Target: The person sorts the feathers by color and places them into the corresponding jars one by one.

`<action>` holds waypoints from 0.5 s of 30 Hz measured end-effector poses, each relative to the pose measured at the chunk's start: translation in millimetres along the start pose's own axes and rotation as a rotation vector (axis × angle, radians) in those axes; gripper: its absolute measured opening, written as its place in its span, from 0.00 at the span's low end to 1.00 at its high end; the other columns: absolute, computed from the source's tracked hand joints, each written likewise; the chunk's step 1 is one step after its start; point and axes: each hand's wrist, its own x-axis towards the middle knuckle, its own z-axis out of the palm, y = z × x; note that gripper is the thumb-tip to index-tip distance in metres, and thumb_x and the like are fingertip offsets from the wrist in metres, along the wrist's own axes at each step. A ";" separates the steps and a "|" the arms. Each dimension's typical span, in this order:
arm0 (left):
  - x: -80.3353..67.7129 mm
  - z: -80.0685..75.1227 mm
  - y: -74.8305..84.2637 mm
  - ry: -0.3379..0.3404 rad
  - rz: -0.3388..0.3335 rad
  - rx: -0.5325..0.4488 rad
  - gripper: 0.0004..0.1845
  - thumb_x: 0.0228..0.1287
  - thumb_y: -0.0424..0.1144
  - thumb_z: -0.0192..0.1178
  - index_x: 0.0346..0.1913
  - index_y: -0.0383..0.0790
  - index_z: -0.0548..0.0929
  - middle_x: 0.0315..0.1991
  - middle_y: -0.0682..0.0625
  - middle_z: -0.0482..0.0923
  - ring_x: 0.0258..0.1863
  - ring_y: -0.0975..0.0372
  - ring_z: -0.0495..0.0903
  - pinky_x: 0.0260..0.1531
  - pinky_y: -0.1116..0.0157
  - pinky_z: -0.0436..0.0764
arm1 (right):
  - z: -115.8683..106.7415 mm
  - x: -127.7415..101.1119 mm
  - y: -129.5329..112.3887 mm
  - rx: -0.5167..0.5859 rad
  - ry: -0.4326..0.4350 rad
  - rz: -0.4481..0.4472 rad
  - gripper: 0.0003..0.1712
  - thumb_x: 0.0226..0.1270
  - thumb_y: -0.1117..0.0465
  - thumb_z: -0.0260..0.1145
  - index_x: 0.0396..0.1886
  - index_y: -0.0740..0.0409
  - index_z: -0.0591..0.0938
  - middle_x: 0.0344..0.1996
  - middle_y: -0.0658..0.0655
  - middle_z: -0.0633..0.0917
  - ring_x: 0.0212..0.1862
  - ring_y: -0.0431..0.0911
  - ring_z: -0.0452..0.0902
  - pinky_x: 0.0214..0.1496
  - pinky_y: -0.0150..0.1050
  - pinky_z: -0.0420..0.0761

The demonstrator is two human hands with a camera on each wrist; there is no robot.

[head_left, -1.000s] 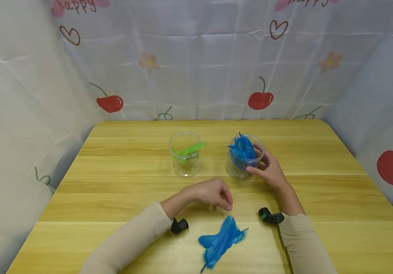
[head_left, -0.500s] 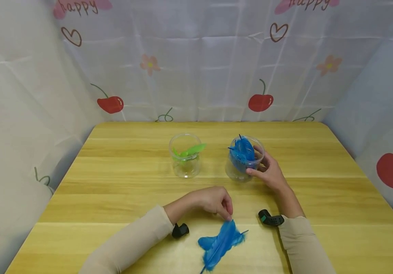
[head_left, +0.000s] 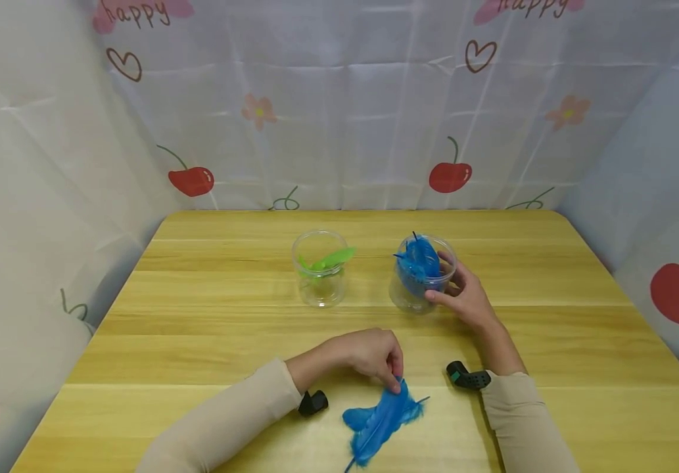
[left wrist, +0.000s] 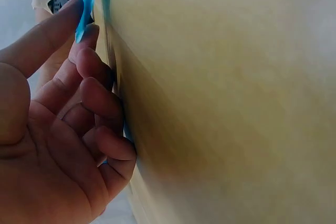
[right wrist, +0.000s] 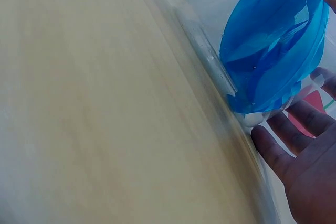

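My left hand (head_left: 374, 358) pinches the far tip of a blue feather (head_left: 379, 427) between thumb and index finger; the left wrist view shows the feather tip (left wrist: 88, 6) between them, other fingers curled. This feather lies across another blue feather (head_left: 357, 416) on the table. My right hand (head_left: 468, 299) holds a clear plastic jar (head_left: 405, 299) from its right side, thumb in front and fingers behind. Blue feathers (right wrist: 273, 45) fill the upper part of that jar, with quills sticking above its rim.
A second clear jar (head_left: 323, 293) stands to the left, with green feathers (head_left: 334, 258) near its rim. Both stand on a wooden table (head_left: 197, 315). A printed curtain (head_left: 339, 131) hangs behind. Black wrist cameras (head_left: 468, 376) sit on both wrists.
My left hand has come down toward me from above the crossed feathers and now pinches the upper feather's tip. The right hand and both jars have stayed in place.
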 end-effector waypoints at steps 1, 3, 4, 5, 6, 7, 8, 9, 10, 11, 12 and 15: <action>-0.2 0.3 0.3 -0.001 -0.004 0.005 0.06 0.56 0.41 0.74 0.29 0.46 0.86 0.22 0.57 0.79 0.24 0.67 0.73 0.25 0.73 0.73 | -0.1 0.1 0.0 0.003 -0.001 -0.001 0.47 0.62 0.66 0.71 0.77 0.57 0.58 0.71 0.67 0.66 0.69 0.66 0.62 0.65 0.63 0.65; -0.8 0.6 0.9 -0.002 -0.011 0.010 0.07 0.56 0.41 0.74 0.28 0.46 0.86 0.21 0.57 0.78 0.23 0.67 0.72 0.24 0.73 0.72 | -0.1 0.3 0.0 0.009 -0.005 -0.003 0.46 0.62 0.66 0.70 0.77 0.57 0.58 0.71 0.67 0.66 0.69 0.66 0.62 0.65 0.63 0.65; -1.1 0.7 0.9 -0.003 -0.012 0.010 0.07 0.57 0.41 0.74 0.27 0.46 0.86 0.21 0.57 0.78 0.23 0.67 0.72 0.24 0.73 0.72 | -0.1 0.3 -0.2 0.012 -0.005 -0.004 0.46 0.62 0.67 0.70 0.77 0.57 0.58 0.71 0.68 0.66 0.69 0.66 0.62 0.65 0.63 0.64; -1.3 0.8 1.0 -0.005 -0.012 0.010 0.07 0.57 0.40 0.74 0.27 0.46 0.85 0.21 0.57 0.78 0.23 0.67 0.72 0.24 0.73 0.72 | -0.1 0.3 -0.2 0.015 -0.005 -0.005 0.46 0.62 0.67 0.70 0.77 0.57 0.58 0.71 0.68 0.66 0.69 0.66 0.62 0.65 0.63 0.64; -1.5 0.9 1.0 -0.007 -0.011 0.010 0.07 0.57 0.40 0.73 0.27 0.46 0.85 0.21 0.57 0.78 0.23 0.67 0.72 0.23 0.73 0.72 | -0.1 0.3 -0.2 0.016 -0.005 -0.005 0.46 0.62 0.67 0.70 0.77 0.57 0.58 0.71 0.68 0.66 0.69 0.66 0.62 0.65 0.63 0.64; -1.8 0.8 1.1 -0.009 -0.009 0.009 0.07 0.58 0.40 0.73 0.27 0.46 0.85 0.21 0.57 0.78 0.23 0.66 0.72 0.23 0.72 0.72 | -0.1 0.2 -0.1 0.016 -0.004 -0.006 0.46 0.62 0.67 0.70 0.77 0.58 0.58 0.71 0.68 0.66 0.69 0.66 0.62 0.66 0.63 0.64; -2.1 0.7 1.0 -0.011 -0.007 0.009 0.07 0.58 0.40 0.73 0.27 0.46 0.85 0.21 0.57 0.78 0.23 0.67 0.72 0.23 0.72 0.72 | -0.1 0.2 -0.2 0.016 -0.004 -0.007 0.46 0.62 0.67 0.70 0.77 0.58 0.58 0.71 0.68 0.66 0.69 0.66 0.62 0.65 0.63 0.64; -2.7 0.6 0.9 -0.014 -0.005 0.006 0.07 0.59 0.40 0.72 0.27 0.46 0.86 0.21 0.57 0.78 0.23 0.67 0.72 0.23 0.72 0.72 | -0.1 0.2 -0.3 0.015 -0.004 -0.006 0.46 0.62 0.67 0.70 0.77 0.58 0.58 0.71 0.68 0.66 0.69 0.66 0.62 0.65 0.63 0.64; -3.0 0.5 0.7 -0.017 -0.003 0.007 0.06 0.59 0.40 0.72 0.27 0.46 0.86 0.21 0.58 0.78 0.23 0.67 0.72 0.23 0.73 0.72 | -0.1 0.2 -0.3 0.013 -0.004 -0.006 0.46 0.62 0.67 0.70 0.77 0.58 0.58 0.71 0.68 0.66 0.69 0.66 0.62 0.65 0.63 0.64; -3.4 0.3 0.4 -0.019 -0.001 0.001 0.06 0.60 0.40 0.72 0.27 0.46 0.86 0.21 0.58 0.78 0.23 0.67 0.72 0.23 0.73 0.72 | -0.2 0.2 -0.3 0.012 -0.003 -0.006 0.46 0.62 0.67 0.70 0.77 0.58 0.58 0.71 0.68 0.66 0.69 0.66 0.62 0.65 0.63 0.64; -3.9 0.1 -0.1 -0.021 -0.002 -0.012 0.06 0.60 0.40 0.71 0.27 0.46 0.86 0.21 0.58 0.78 0.22 0.68 0.72 0.23 0.73 0.72 | -0.2 0.2 -0.3 0.013 -0.004 -0.005 0.46 0.62 0.67 0.70 0.77 0.58 0.58 0.71 0.68 0.66 0.69 0.66 0.62 0.66 0.63 0.64; -6.2 -0.8 -2.2 -0.024 0.003 -0.077 0.07 0.62 0.39 0.70 0.27 0.45 0.86 0.21 0.58 0.78 0.21 0.68 0.71 0.22 0.73 0.72 | -0.4 0.1 -0.3 0.013 -0.003 -0.003 0.47 0.62 0.67 0.70 0.77 0.58 0.58 0.71 0.67 0.66 0.69 0.66 0.62 0.66 0.63 0.64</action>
